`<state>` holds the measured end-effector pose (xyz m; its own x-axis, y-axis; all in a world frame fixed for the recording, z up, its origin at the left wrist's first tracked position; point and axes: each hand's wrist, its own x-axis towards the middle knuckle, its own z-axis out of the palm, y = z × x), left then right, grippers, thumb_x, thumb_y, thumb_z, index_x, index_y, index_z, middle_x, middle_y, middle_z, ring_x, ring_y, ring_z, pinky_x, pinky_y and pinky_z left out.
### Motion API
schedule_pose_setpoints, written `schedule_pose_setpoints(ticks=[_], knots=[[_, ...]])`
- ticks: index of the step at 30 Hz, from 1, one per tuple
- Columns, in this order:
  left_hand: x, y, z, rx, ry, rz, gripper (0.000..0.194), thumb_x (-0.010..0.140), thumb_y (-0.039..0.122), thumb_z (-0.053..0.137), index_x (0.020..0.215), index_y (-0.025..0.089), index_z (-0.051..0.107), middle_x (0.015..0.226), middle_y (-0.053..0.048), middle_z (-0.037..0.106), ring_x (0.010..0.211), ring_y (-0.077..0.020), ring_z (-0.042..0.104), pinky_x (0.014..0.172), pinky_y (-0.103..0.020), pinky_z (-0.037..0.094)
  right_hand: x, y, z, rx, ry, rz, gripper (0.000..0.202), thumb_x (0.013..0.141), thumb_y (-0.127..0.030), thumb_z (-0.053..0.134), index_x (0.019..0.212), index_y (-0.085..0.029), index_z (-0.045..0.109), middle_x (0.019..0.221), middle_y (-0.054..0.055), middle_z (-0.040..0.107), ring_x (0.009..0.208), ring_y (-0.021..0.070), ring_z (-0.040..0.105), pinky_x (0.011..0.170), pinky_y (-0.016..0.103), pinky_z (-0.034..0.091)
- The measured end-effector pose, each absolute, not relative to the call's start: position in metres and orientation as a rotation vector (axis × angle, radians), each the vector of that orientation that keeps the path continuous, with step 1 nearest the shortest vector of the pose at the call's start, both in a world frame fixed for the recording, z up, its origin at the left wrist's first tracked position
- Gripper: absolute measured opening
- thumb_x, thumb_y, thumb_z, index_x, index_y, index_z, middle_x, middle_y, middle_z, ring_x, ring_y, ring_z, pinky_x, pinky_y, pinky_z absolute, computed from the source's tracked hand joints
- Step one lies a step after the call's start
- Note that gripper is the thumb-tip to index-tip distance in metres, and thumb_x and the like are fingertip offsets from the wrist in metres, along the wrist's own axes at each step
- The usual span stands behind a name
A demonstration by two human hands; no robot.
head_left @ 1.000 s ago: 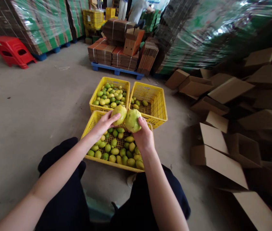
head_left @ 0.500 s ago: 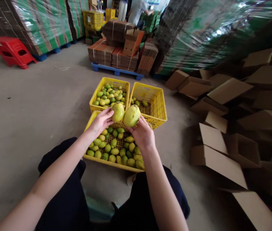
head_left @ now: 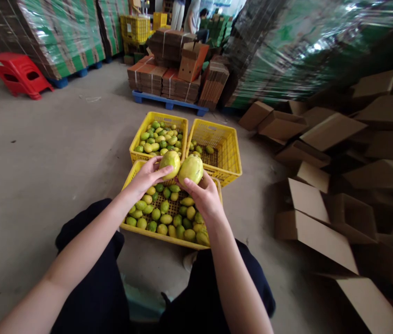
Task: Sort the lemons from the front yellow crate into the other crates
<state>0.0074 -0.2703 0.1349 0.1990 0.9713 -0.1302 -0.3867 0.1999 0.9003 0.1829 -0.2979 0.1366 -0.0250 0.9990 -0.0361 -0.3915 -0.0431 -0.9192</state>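
Your left hand [head_left: 151,174] closes around 1 glossy, yellow-green oval fruit [head_left: 170,162], and your right hand [head_left: 207,195] grips 1 paler, yellow-green, egg-shaped fruit [head_left: 190,169]. Both fruits are side by side, above the far edge of the near yellow plastic crate [head_left: 164,237]. I judge each one is firm and of modest weight; the smooth skin may be a little slippery and can bruise. It seems best that you hold around the widest part, thumb against fingers, without hard squeezing.
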Motion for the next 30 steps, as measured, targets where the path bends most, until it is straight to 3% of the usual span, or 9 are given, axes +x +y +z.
schedule_pose_setpoints(ticks=[4,9,16,21,25,30], knots=[[0.0079,-0.2697,0.1352,0.858,0.87,1.141,0.045,0.071,0.033,0.087,0.108,0.017,0.068,0.113,-0.011,0.074,0.111,-0.0278,0.068,0.096,-0.04,0.055,0.1845,-0.2964,0.1334,-0.99,-0.849,1.381,0.049,0.059,-0.032,0.092,0.1,-0.026,0.065,0.096,0.0,0.075,0.087,0.0216,0.07,0.077,0.036,0.058],[0.0097,-0.2708,0.1391,0.855,0.894,1.177,0.037,0.072,0.03,0.085,0.105,0.016,0.074,0.118,-0.01,0.072,0.117,-0.0281,0.065,0.102,-0.038,0.051,0.1866,-0.2931,0.1302,-0.969,-0.879,1.305,0.042,0.058,-0.033,0.093,0.092,-0.026,0.069,0.091,-0.003,0.073,0.081,0.0156,0.066,0.078,0.029,0.054],[0.0073,-0.267,0.1386,0.699,0.897,1.189,0.025,0.083,0.026,0.076,0.104,0.014,0.071,0.112,-0.012,0.075,0.104,-0.0256,0.072,0.097,-0.042,0.057,0.1877,-0.2902,0.1307,-0.981,-0.812,1.286,0.042,0.058,-0.039,0.091,0.094,-0.026,0.072,0.088,-0.001,0.074,0.08,0.0176,0.066,0.069,0.03,0.055],[0.0089,-0.2657,0.1361,0.661,0.906,1.158,0.029,0.091,0.037,0.068,0.106,0.013,0.07,0.111,-0.015,0.076,0.099,-0.0274,0.075,0.095,-0.045,0.059,0.1837,-0.2883,0.1292,-0.926,-0.821,1.394,0.028,0.065,-0.045,0.084,0.08,-0.024,0.074,0.084,0.001,0.074,0.078,0.0189,0.066,0.066,0.029,0.054],[0.0109,-0.2702,0.1376,0.819,0.869,1.072,0.039,0.082,0.038,0.078,0.111,0.014,0.072,0.113,-0.015,0.075,0.105,-0.0304,0.072,0.097,-0.046,0.057,0.1808,-0.2883,0.1269,-0.918,-0.832,1.417,0.031,0.063,-0.043,0.087,0.081,-0.022,0.073,0.081,0.0,0.073,0.076,0.0186,0.065,0.068,0.031,0.054],[0.008,-0.2716,0.136,1.153,0.893,1.157,0.057,0.059,0.022,0.093,0.111,0.017,0.071,0.123,-0.012,0.07,0.118,-0.0303,0.065,0.108,-0.045,0.047,0.1884,-0.2896,0.1272,-0.956,-0.97,1.236,0.055,0.053,-0.023,0.092,0.104,-0.027,0.072,0.105,0.0,0.076,0.102,0.0237,0.067,0.094,0.039,0.053]])
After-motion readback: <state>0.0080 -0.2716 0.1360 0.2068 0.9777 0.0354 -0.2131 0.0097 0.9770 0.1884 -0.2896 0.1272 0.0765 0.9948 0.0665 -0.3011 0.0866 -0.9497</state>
